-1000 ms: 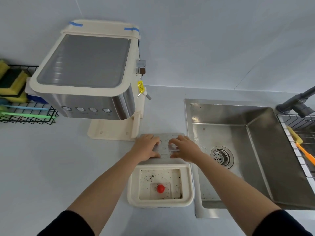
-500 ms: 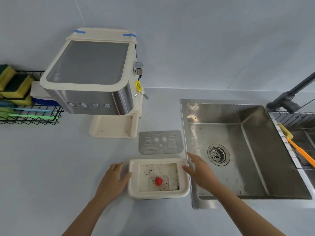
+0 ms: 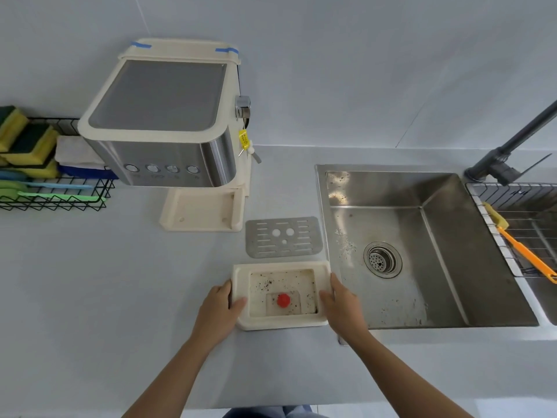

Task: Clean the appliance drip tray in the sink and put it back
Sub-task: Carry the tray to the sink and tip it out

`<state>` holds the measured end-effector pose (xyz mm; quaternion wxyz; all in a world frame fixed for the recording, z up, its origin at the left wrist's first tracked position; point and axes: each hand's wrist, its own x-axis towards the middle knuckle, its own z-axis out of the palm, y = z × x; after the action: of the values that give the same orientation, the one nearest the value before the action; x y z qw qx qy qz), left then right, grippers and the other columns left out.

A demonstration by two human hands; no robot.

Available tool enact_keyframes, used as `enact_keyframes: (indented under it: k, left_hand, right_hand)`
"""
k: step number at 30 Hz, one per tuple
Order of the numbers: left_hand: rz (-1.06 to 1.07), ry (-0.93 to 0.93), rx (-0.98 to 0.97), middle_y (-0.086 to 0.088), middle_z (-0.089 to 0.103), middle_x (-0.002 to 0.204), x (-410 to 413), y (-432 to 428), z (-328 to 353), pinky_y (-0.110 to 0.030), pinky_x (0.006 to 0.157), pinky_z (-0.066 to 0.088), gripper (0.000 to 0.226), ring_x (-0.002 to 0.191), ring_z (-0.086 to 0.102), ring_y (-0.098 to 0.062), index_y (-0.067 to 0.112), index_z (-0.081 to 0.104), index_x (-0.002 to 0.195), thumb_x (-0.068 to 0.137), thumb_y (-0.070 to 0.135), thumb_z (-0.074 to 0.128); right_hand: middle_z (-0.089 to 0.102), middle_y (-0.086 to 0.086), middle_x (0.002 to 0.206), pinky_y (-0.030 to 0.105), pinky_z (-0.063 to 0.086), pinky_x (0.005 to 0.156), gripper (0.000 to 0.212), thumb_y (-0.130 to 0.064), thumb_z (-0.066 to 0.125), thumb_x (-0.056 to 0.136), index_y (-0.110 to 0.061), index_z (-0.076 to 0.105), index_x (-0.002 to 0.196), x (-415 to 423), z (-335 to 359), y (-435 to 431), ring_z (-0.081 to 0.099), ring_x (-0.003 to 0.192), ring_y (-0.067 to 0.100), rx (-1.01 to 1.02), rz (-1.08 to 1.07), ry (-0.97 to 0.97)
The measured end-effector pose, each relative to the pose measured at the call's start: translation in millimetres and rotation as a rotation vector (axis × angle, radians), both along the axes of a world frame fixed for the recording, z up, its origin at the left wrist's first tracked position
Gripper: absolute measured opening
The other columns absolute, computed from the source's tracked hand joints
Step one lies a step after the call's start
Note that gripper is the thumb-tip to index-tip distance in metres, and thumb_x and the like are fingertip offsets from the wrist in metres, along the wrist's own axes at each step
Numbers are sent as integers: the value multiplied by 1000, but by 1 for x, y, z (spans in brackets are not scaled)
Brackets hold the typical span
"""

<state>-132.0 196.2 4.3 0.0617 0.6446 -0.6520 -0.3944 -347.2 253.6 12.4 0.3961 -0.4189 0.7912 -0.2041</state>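
The cream drip tray (image 3: 280, 321) sits on the counter just left of the sink, speckled with dark grounds and with a red float (image 3: 283, 300) in its middle. My left hand (image 3: 218, 310) grips its left rim, thumb over the edge. My right hand (image 3: 342, 304) grips its right rim. The tray's metal grille (image 3: 283, 236) lies flat on the counter behind it. The coffee machine (image 3: 162, 122) stands at the back left with its cream base (image 3: 202, 211) bare. The steel sink (image 3: 422, 245) is to the right, with a drain (image 3: 382, 259).
A black wire basket (image 3: 57, 197) with sponges and brushes stands at far left. A dark tap (image 3: 506, 155) rises behind the sink. A wire rack (image 3: 524, 224) with an orange brush (image 3: 524, 251) lies at far right. The counter's front edge runs near my body.
My hands left the metal grille on the counter, came back to the tray's two sides and now close on its rims. The view has shifted slightly.
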Motion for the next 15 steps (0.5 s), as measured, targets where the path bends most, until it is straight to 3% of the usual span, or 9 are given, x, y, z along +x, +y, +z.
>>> enact_keyframes:
  k: [5,9,12,15]
  left_hand:
    - [-4,-19,-10,-15,57,101,-3,0,4,-34,84,46,30,94,56,-28,8,55,112,87,25,53]
    - [-32,74,-31,-9,65,101,-6,-3,9,-33,80,48,30,89,60,-24,13,53,116,87,22,53]
    - [-53,153,-48,1,66,99,-11,-7,13,-22,68,46,34,84,60,-17,19,49,123,88,21,51]
    - [-58,187,-94,6,62,92,-16,-10,18,-11,58,40,36,78,58,-13,22,47,126,90,20,48]
  right_hand:
    - [47,6,69,21,31,44,11,-5,35,92,-12,44,90,1,4,-2,40,56,15,13,-55,5]
    - [45,0,61,21,31,45,14,-5,35,92,-12,47,92,-6,12,-5,39,52,12,-17,-66,64]
    - [41,-3,56,14,29,39,23,-4,34,91,-14,51,104,-15,19,-8,37,49,10,-52,-84,106]
    - [40,-6,54,12,36,39,23,-2,35,91,-22,46,94,-22,28,-8,38,48,8,-79,-83,138]
